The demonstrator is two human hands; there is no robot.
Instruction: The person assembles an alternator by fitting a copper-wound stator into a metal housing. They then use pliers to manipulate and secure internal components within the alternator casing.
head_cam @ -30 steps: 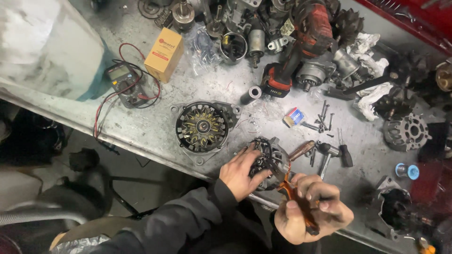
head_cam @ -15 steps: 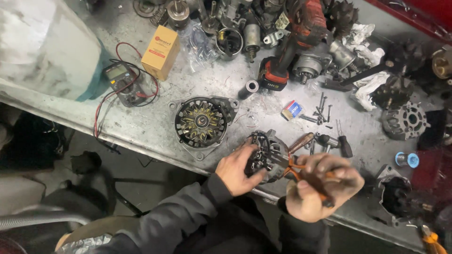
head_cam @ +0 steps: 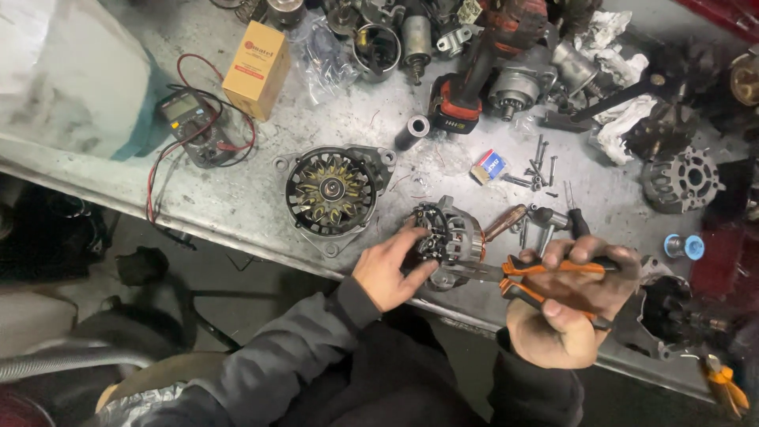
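Grimy grey workbench [head_cam: 237,198] carries an alternator stator assembly [head_cam: 447,237] at its near edge, the landmark. Left hand [head_cam: 389,269] clasps its near-left side, fingers curled onto the housing. Right hand [head_cam: 571,300], just right of it, is clenched around orange-handled pliers [head_cam: 545,278] whose tips touch it. Left of it lies a round alternator housing [head_cam: 332,191]; beyond, loose bolts [head_cam: 538,170] and a yellow box [head_cam: 256,69].

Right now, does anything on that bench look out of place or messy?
Yes. Loose bolts lie scattered across the bench, unsorted. The meter sits with its leads dangling over the bench's front edge. The left hand steadies the alternator part; the right hand holds pliers.
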